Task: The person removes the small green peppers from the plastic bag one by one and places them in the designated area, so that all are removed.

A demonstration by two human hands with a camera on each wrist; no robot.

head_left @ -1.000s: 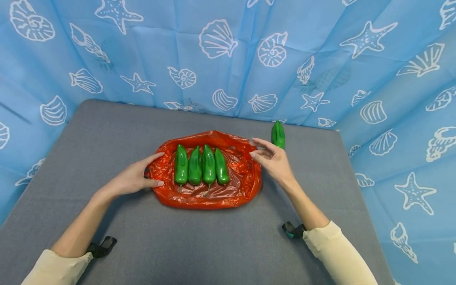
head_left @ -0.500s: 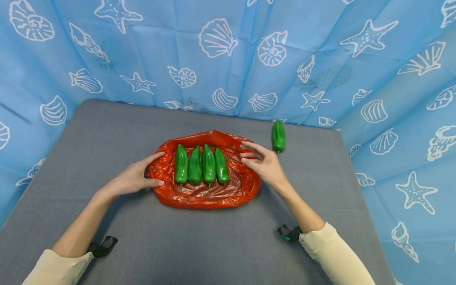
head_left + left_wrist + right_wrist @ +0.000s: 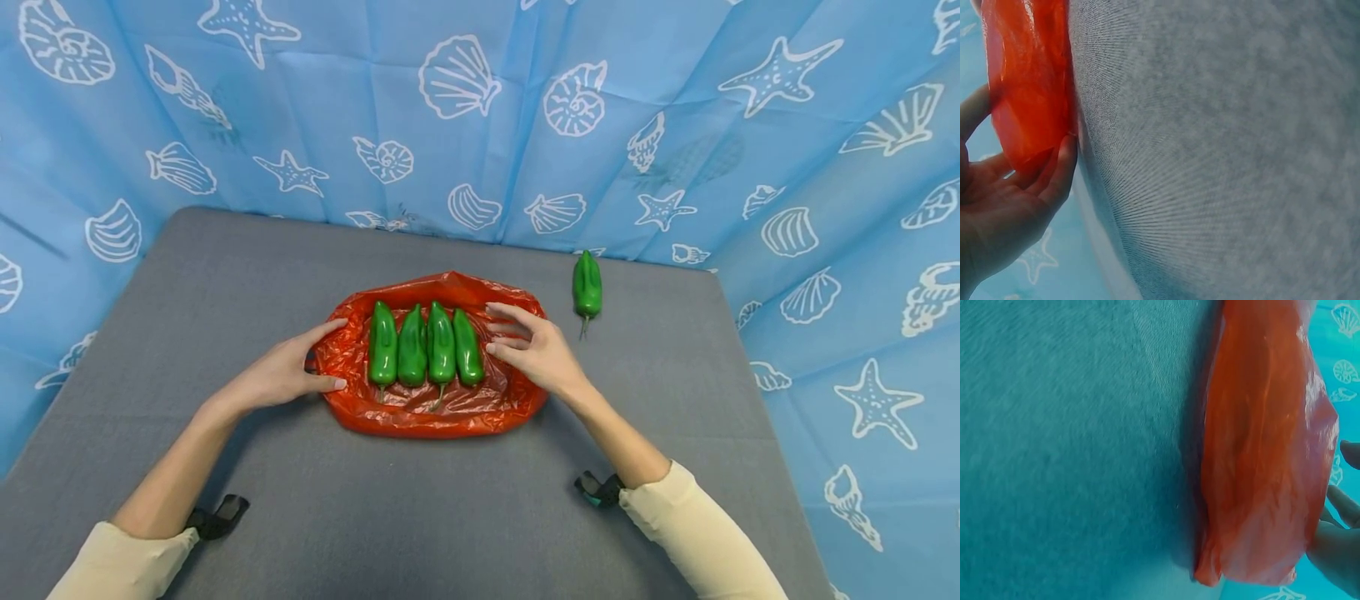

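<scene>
A red plastic bag [image 3: 442, 427] lies opened out on the table, its rim rolled into a low wall. Several green peppers [image 3: 441, 343] stand side by side inside it, slightly left of its middle. My left hand [image 3: 281, 375] holds the bag's left end, thumb at the near side and fingers at the far side; the left wrist view shows these fingers [image 3: 1065, 165] bent round the red plastic. Over the bag's right part hovers my right hand [image 3: 536, 350], fingers spread and nothing between them, just right of the peppers. In the right wrist view its fingertips show past the bag's rim.
One more green pepper [image 3: 587, 287] lies behind and right of the bag, stem toward me, near the far table edge. The grey table [image 3: 420, 525] ends at a blue curtain [image 3: 337, 100] printed with shells and starfish.
My right hand has moved left from the bag's right rim to over its inside, its fingers spreading. The lone pepper is now fully uncovered. The left hand and bag keep their places.
</scene>
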